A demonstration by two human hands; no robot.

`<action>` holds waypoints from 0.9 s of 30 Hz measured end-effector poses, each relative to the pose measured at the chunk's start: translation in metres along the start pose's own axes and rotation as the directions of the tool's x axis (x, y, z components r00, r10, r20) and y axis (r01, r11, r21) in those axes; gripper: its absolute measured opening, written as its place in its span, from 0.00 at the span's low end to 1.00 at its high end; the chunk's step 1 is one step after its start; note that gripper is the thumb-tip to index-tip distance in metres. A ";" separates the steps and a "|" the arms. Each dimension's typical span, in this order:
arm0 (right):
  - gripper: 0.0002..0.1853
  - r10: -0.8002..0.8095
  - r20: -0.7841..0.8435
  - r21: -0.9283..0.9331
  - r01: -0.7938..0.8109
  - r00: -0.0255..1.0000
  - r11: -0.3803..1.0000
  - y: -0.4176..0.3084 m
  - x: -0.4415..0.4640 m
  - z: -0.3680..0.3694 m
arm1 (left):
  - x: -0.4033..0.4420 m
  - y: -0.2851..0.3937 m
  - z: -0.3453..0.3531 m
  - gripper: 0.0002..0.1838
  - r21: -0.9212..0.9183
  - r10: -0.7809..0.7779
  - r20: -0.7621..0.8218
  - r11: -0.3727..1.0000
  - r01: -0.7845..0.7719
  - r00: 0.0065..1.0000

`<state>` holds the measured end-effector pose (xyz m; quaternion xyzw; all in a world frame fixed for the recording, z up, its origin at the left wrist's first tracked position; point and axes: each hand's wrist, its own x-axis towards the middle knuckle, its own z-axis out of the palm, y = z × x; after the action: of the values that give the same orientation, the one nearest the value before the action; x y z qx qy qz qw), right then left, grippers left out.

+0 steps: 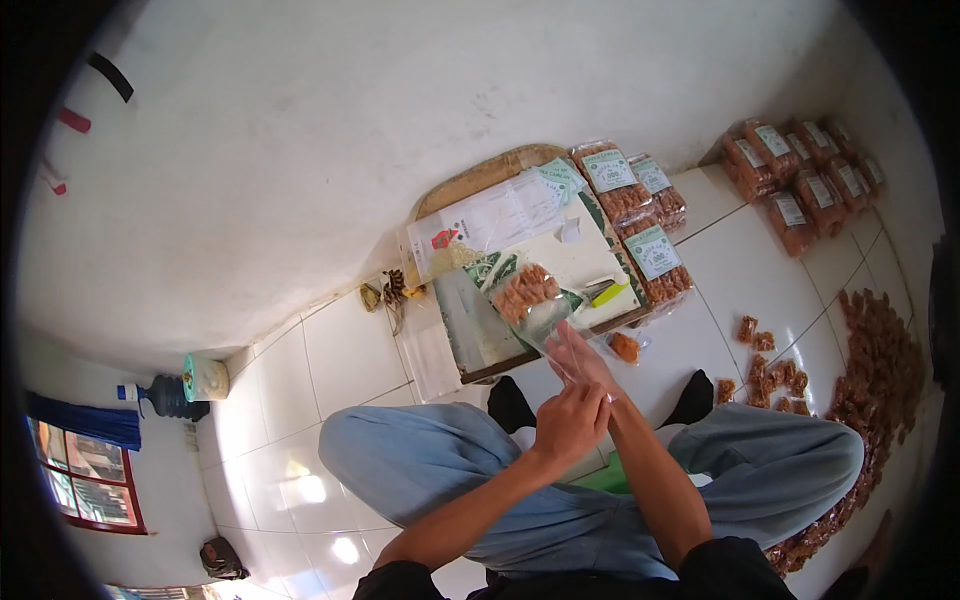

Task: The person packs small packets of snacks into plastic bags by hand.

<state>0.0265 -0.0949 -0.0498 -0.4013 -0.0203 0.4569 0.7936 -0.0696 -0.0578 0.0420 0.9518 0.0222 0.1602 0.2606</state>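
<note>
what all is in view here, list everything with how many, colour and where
low table: 1, white and green, centre
filled plastic bag: 1, clear, brown contents, at the hands
labelled snack packs: several, brown, pale labels, table's right end and far right
small snack packets: many, orange-brown, floor at right
printed plastic bags: stack, clear, on table
labels: several, pale green, table's far edge
green-handled tool: 1, lime, on table
orange lump in plastic: 1, before table
water jug: 1, blue, left
tub: 1, white, beside jug
curtain: 1, blue, over red-framed window
dark bag: 1, lower left
left hand, right hand: 2, bare, centre
</note>
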 end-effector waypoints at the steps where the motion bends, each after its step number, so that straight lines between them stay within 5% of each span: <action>1: 0.41 0.063 -0.099 0.073 -0.056 0.993 0.996 -0.013 0.002 0.015 | 0.001 0.000 0.000 0.07 0.004 -0.002 -0.001 1.000 0.002 1.000; 3: 0.40 0.133 -0.192 0.155 -0.104 0.972 0.982 -0.010 0.010 0.015 | 0.003 0.000 -0.003 0.07 0.001 0.007 -0.005 1.000 -0.007 1.000; 6: 0.39 -0.134 0.079 -0.017 0.136 0.988 0.991 0.014 0.040 -0.009 | 0.008 0.005 -0.003 0.06 -0.008 0.025 -0.019 1.000 -0.025 1.000; 8: 0.39 -0.274 0.051 -0.033 0.276 0.960 0.961 0.021 0.055 -0.006 | 0.007 0.011 -0.004 0.06 -0.005 0.030 -0.023 1.000 -0.030 0.999; 11: 0.43 -0.125 0.124 -0.148 0.143 0.984 0.979 -0.002 0.051 0.004 | 0.008 0.016 -0.005 0.05 -0.002 0.078 -0.040 0.997 -0.078 0.996; 15: 0.45 -0.206 0.143 -0.149 0.226 0.968 0.963 0.008 0.061 -0.005 | 0.008 0.015 -0.005 0.04 -0.014 0.082 -0.015 0.997 -0.082 0.997; 18: 0.44 -0.341 0.142 -0.479 0.366 0.929 0.798 0.033 0.085 -0.035 | 0.010 0.015 -0.005 0.04 -0.027 0.072 -0.012 0.997 -0.072 0.997; 27: 0.42 -0.192 -0.035 -0.769 0.097 0.981 0.631 0.001 0.077 -0.011 | 0.015 0.007 -0.011 0.05 -0.120 0.015 0.051 0.993 -0.009 0.999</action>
<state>0.0752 -0.0442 -0.0836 -0.7207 -0.1980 0.3169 0.5839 -0.0590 -0.0568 0.0586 0.9384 -0.0001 0.1379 0.3168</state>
